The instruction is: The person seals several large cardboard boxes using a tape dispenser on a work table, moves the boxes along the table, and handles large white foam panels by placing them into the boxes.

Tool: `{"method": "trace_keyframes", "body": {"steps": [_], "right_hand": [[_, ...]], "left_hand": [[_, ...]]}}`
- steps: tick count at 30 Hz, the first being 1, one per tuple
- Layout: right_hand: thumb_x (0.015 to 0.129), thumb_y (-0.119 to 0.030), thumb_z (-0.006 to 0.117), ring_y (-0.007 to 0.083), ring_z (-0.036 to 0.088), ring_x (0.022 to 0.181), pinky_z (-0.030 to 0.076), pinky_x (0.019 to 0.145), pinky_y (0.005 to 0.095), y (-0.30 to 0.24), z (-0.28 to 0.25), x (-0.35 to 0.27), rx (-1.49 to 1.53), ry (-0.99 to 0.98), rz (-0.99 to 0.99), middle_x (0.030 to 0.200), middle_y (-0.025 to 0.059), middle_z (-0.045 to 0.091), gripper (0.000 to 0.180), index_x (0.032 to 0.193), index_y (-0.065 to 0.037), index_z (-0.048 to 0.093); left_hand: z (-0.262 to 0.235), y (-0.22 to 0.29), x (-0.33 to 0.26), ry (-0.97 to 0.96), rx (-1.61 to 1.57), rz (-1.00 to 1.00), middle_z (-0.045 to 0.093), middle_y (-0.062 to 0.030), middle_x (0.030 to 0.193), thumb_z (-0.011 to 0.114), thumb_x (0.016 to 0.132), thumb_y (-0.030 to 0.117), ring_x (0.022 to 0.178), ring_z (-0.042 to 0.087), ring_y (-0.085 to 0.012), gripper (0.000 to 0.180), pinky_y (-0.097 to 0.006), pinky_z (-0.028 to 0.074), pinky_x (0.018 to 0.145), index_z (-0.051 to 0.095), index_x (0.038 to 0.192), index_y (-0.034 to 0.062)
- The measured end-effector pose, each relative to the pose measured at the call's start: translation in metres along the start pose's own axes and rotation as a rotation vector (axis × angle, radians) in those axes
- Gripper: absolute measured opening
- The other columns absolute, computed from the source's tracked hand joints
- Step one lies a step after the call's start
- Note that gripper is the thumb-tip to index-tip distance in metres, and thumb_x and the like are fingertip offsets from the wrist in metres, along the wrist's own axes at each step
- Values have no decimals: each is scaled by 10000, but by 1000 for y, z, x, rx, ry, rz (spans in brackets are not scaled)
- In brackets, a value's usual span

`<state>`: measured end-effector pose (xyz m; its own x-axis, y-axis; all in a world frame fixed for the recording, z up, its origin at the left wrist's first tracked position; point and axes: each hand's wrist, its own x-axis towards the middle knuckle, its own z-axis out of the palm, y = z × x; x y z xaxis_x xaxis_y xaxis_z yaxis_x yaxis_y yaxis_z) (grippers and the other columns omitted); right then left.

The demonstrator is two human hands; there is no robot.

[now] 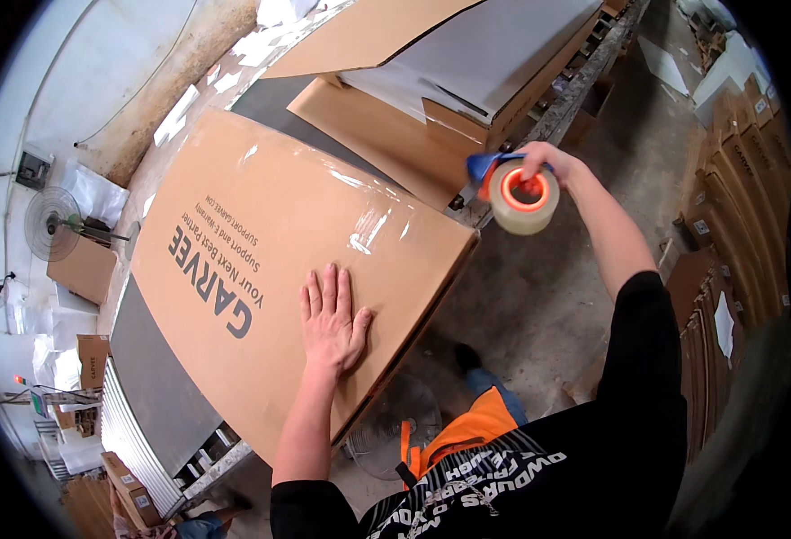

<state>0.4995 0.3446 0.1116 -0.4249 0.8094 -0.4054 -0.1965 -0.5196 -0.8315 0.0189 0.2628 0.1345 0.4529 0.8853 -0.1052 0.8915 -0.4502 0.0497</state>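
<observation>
A large flat brown cardboard box (252,242) lies on a metal roller conveyor, with a strip of clear tape (373,216) shining along its top toward the right corner. My left hand (331,322) rests flat on the box near its front edge, fingers spread. My right hand (544,162) is raised past the box's right corner and grips a tape dispenser (519,196) with a blue handle and an orange-cored roll of clear tape.
More flat cartons (413,81) lie further along the conveyor (144,404). Stacked boxes (737,180) line the right wall. A floor fan (394,427) sits below the conveyor's edge, another fan (54,223) at the left. Concrete floor (539,296) lies to my right.
</observation>
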Motion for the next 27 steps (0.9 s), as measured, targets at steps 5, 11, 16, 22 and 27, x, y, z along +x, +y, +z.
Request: {"method": "trace_keyframes", "body": {"steps": [5, 11, 16, 22, 27], "right_hand": [[497, -5, 667, 139, 656, 676, 547, 622, 287, 17, 75, -39, -404, -101, 26, 841, 107, 719, 443, 932, 53, 725], [635, -62, 690, 109, 595, 950, 462, 884, 252, 149, 247, -86, 132, 383, -164, 1038, 79, 674, 645, 1260, 55, 586], [660, -24, 652, 92, 556, 908, 446, 830, 219, 143, 272, -71, 265, 449, -266, 1087, 70, 613, 680, 1307, 117, 498], [663, -20, 659, 91, 537, 995, 430, 880, 209, 161, 303, -69, 213, 492, -282, 1129, 67, 603, 680, 1297, 146, 479], [662, -65, 678, 72, 537, 947, 433, 857, 201, 220, 396, -68, 81, 499, -358, 1133, 52, 604, 702, 1297, 148, 467]], "left_hand": [[4, -10, -8, -32, -106, -105, 54, -186, 1594, 397, 952, 480, 1460, -19, -420, 770, -498, -24, 1185, 151, 1516, 17], [-66, 115, 93, 39, -234, 932, 399, -70, 1489, 516, 923, 478, 1385, 339, -334, 487, -525, 217, 1141, 529, 1352, 247], [-44, 160, 160, -549, 652, 1044, 669, 53, 1173, 552, 900, 458, 875, 672, -182, 321, -379, 424, 866, 755, 868, 212], [-30, 122, 133, -64, 665, 1352, 715, 85, 998, 548, 882, 471, 1327, 442, -199, 336, -461, 155, 1188, 768, 882, 217], [-29, 72, 50, -93, 724, 1301, 718, 96, 977, 573, 827, 358, 1423, 299, -240, 209, -478, 51, 1218, 766, 856, 282]]}}
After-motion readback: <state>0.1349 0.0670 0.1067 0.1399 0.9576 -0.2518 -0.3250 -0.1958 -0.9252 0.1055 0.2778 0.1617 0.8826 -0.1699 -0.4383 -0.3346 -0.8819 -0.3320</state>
